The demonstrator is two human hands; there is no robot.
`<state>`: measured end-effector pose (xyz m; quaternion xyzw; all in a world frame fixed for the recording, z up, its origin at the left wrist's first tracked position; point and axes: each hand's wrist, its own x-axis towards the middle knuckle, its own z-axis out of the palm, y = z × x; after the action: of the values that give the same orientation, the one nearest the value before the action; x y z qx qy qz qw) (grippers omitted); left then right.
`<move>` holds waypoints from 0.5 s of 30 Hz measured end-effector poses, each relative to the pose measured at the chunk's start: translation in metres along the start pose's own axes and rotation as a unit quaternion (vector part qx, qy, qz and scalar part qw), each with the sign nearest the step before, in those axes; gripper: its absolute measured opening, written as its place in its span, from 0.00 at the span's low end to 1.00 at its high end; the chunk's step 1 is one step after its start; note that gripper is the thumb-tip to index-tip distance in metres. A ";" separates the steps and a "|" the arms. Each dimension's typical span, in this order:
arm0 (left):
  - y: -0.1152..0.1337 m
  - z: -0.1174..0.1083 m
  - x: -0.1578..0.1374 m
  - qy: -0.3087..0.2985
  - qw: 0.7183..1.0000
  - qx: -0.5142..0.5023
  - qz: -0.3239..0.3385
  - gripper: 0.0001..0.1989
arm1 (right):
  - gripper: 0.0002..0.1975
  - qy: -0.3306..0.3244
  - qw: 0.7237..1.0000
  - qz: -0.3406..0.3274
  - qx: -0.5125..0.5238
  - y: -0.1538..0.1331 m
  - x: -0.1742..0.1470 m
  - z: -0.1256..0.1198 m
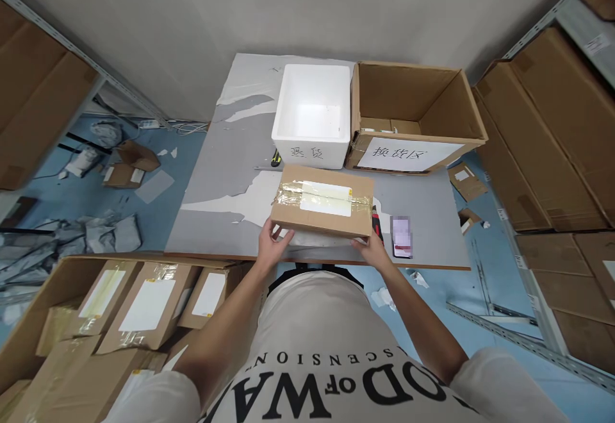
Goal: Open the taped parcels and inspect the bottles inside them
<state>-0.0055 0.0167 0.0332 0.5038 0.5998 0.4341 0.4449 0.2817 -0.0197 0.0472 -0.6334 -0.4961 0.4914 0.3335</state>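
Observation:
A taped brown cardboard box with a white label on its top is held between my two hands above the table's front part. My left hand grips its near left corner, thumb along the front side. At the near right corner, my right hand is closed on it too, with some fingers hidden under the box. A red and black tool lies partly hidden by the box's right end. Right of it, a phone rests on the table.
Behind the box stand a white foam bin and a large open carton with a paper sign. A yellow-black cutter lies near the bin. At lower left, a big carton holds several taped parcels. Shelves with boxes flank the table.

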 end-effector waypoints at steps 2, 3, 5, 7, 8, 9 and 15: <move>0.019 -0.002 0.000 0.021 0.999 -0.013 0.026 0.30 | 0.32 0.011 0.999 -0.016 0.047 -0.013 -0.002 -0.005; 0.029 0.000 0.000 0.024 0.999 -0.017 0.042 0.30 | 0.32 0.022 0.997 -0.022 0.066 -0.019 -0.004 -0.013; 0.052 0.010 0.001 0.011 0.996 -0.020 0.087 0.32 | 0.32 0.052 0.994 -0.025 0.090 -0.025 -0.012 -0.035; 0.076 0.033 0.003 -0.032 0.989 -0.013 0.147 0.33 | 0.31 0.120 0.988 -0.021 0.093 -0.020 -0.025 -0.067; 0.087 0.051 0.005 -0.064 0.981 -0.002 0.185 0.35 | 0.32 0.174 0.981 -0.020 0.089 -0.014 -0.033 -0.085; 0.098 0.072 0.008 -0.104 0.969 0.010 0.224 0.36 | 0.34 0.238 0.967 -0.023 0.088 -0.004 -0.041 -0.104; 0.148 0.252 0.006 -0.412 0.864 0.095 0.273 0.53 | 0.42 0.471 0.879 -0.008 -0.067 0.045 -0.091 -0.191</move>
<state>0.2708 0.0581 0.1184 0.8204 0.2383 0.2318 0.4653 0.4746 -0.1075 0.0892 -0.8069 -0.3172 0.0978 0.4885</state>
